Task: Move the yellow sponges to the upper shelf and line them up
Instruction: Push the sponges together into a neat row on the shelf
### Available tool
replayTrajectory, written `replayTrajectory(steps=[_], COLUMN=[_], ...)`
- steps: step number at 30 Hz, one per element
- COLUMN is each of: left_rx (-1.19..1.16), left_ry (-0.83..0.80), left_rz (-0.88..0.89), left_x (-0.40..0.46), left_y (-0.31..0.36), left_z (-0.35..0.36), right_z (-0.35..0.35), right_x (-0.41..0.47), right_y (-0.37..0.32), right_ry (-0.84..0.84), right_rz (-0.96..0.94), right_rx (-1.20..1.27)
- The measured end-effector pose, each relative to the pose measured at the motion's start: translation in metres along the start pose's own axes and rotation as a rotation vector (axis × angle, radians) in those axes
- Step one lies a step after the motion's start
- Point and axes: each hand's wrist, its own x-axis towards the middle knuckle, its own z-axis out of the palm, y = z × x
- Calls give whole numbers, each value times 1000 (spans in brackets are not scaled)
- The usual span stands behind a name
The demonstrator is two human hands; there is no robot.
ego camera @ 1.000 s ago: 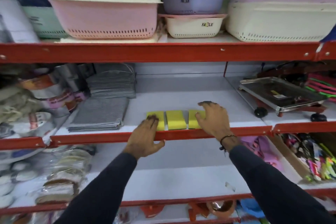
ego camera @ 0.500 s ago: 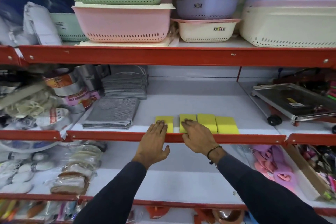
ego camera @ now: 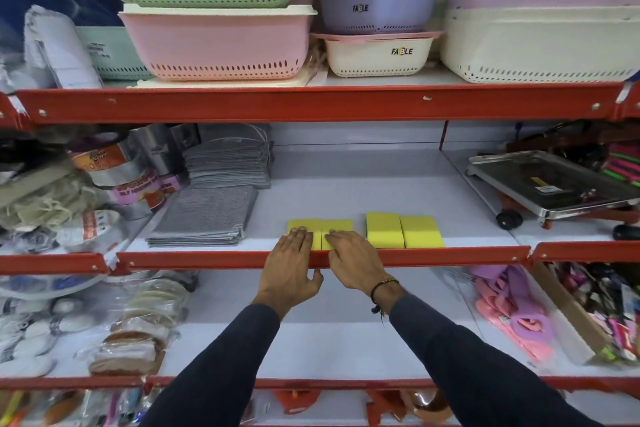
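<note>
Several yellow sponges lie in a row near the front edge of the white shelf (ego camera: 346, 191), behind its red rail (ego camera: 450, 255). The left pair touch each other: the first sponge (ego camera: 317, 241) lies under the fingers of my left hand (ego camera: 291, 270), and the second sponge (ego camera: 341, 225) under the fingers of my right hand (ego camera: 353, 262). Both hands rest flat, fingers extended, gripping nothing. A small gap separates this pair from the right pair, the third sponge (ego camera: 383, 229) and the fourth sponge (ego camera: 420, 231), which sit side by side untouched.
Folded grey cloths (ego camera: 204, 215) lie left of the sponges, with tape rolls (ego camera: 138, 184) beyond them. A wheeled metal tray (ego camera: 554, 184) stands at the right. Plastic baskets (ego camera: 214, 42) fill the shelf above. The lower shelf (ego camera: 329, 343) holds packets at left and pink items at right.
My right hand has slid the second sponge left against the first, which opened a gap to the third. My left hand stays on the first sponge.
</note>
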Motion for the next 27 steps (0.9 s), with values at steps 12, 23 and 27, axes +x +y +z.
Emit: replayTrajectory(steps=[12,23,27], left_rx=[-21,-3,1], left_ry=[1,11,20], left_rz=[-2,-22,-23], left_x=[-8,-6,-8], left_y=[7,11,11], left_z=[6,3,2], right_z=[-32,-12,-9], right_x=[-8,-33,-32], right_y=[47,42,35], right_ry=[52,-2,-7], right_rz=[242,209,223], right_rx=[-96,-86,-85])
